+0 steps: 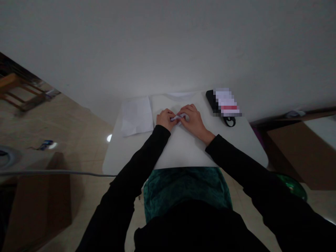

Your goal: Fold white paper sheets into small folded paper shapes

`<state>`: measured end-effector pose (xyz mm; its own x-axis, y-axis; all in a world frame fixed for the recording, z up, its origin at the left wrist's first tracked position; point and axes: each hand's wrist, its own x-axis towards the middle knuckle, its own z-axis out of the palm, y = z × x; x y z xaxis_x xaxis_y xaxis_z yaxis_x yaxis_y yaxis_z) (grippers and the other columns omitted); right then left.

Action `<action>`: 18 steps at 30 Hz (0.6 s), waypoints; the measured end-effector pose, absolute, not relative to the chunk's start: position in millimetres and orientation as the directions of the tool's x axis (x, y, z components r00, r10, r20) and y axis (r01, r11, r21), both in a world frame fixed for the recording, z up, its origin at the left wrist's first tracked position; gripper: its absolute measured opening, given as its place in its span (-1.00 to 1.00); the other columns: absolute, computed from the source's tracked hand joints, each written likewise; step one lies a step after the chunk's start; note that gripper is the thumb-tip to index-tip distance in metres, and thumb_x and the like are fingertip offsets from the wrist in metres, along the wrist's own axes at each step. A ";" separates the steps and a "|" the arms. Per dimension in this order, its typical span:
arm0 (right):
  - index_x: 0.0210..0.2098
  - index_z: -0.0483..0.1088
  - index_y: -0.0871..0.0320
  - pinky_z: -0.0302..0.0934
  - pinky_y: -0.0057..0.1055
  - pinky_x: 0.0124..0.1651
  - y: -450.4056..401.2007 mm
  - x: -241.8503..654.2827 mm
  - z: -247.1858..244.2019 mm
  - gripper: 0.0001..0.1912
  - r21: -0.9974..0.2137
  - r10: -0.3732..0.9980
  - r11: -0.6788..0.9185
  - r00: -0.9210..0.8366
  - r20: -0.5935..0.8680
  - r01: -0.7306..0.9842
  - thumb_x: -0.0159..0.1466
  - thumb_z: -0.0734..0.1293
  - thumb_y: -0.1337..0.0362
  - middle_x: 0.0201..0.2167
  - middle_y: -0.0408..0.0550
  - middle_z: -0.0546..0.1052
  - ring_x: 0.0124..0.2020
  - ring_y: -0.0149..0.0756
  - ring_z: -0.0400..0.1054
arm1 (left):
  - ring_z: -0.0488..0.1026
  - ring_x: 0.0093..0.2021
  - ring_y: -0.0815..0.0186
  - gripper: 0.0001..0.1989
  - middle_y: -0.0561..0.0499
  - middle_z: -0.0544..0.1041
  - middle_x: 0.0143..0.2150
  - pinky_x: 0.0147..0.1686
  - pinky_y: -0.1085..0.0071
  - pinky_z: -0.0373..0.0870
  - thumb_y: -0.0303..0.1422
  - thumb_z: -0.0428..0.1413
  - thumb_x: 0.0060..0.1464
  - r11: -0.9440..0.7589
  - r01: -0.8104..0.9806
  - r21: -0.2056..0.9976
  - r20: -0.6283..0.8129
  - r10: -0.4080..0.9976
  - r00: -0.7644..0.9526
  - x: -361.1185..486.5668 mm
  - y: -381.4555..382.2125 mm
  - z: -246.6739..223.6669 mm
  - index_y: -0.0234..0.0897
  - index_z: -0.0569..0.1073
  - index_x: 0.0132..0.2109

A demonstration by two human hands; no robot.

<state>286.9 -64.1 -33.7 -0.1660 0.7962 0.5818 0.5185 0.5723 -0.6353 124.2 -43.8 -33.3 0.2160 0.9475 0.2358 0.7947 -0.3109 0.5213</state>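
Note:
A small, tightly folded piece of white paper (179,117) is pinched between my two hands, just above the middle of a white table (183,150). My left hand (165,119) closes on the paper's left end, its fingers bent. From the other side, my right hand (193,119) grips the right end between thumb and fingers. Parts of the paper are hidden by the fingers. To the left of my hands lies a flat white sheet of paper (137,115) with crease lines.
At the table's back right is a black object (210,97) with a blurred-out face and a black loop (230,121). A pale wall (168,45) stands behind the table. Cardboard boxes (301,150) stand to the right, and a grey cable (65,172) runs in from the left.

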 end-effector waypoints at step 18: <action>-0.28 0.47 0.16 -0.15 -0.14 0.02 -66.3 295.1 -20.3 -0.83 -0.486 0.812 0.574 -0.381 0.441 0.659 0.14 0.28 0.38 -0.26 -0.03 0.59 -0.06 -0.11 0.29 | 0.49 -0.20 0.24 -0.94 -0.05 0.53 -0.22 -0.10 0.24 0.47 -0.36 0.27 -0.05 -0.535 0.627 0.567 0.412 0.843 0.346 117.5 -39.6 -50.4 -0.23 0.61 -0.35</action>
